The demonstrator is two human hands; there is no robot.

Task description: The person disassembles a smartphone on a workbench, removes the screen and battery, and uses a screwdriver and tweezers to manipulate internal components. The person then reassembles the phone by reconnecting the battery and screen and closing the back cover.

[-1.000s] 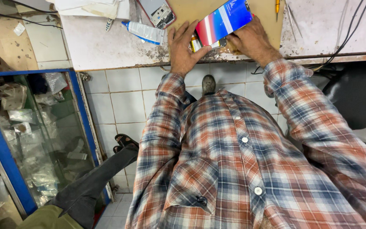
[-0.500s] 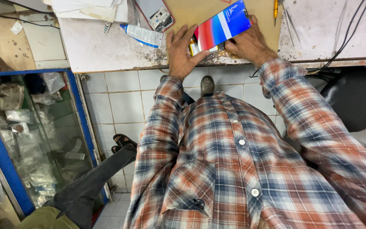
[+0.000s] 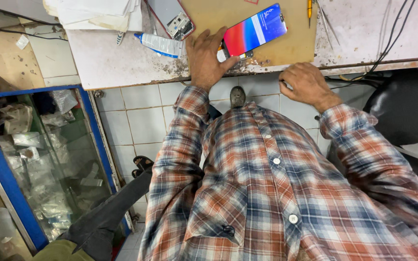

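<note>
Your left hand [image 3: 206, 58] lies flat beside the lit phone [image 3: 253, 30] on the desk [image 3: 122, 63]; your right hand [image 3: 303, 83] rests curled at the desk's edge.

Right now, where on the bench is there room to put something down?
The brown mat is bare right of the lit phone, up to the tweezers. The white top is bare below the glue tube. It is crowded around the left hand, the opened phone and the papers.
</note>
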